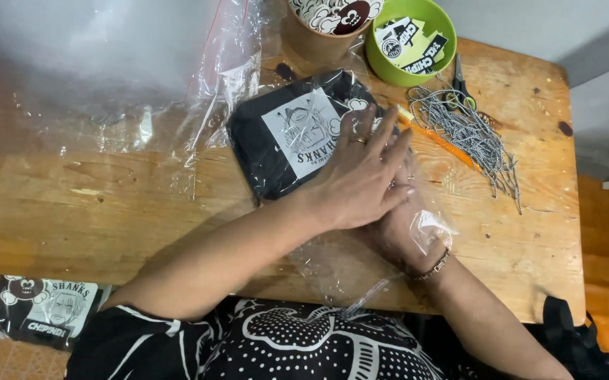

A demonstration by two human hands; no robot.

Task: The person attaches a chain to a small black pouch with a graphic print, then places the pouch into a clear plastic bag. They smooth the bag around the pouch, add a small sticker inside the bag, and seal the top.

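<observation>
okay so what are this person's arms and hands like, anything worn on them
Both forearms are bare, with no sleeves reaching them. The left hand has a gold-coloured ring on one finger. The right hand sits partly behind clear plastic, with a metal bracelet at its wrist. The garment near the body is black with white patterns.

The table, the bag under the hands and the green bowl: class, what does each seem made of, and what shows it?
Table: wood with visible grain and knots, worn. Bag: thin clear plastic film, glossy and creased. Green bowl: probably plastic, smooth and evenly coloured.
</observation>
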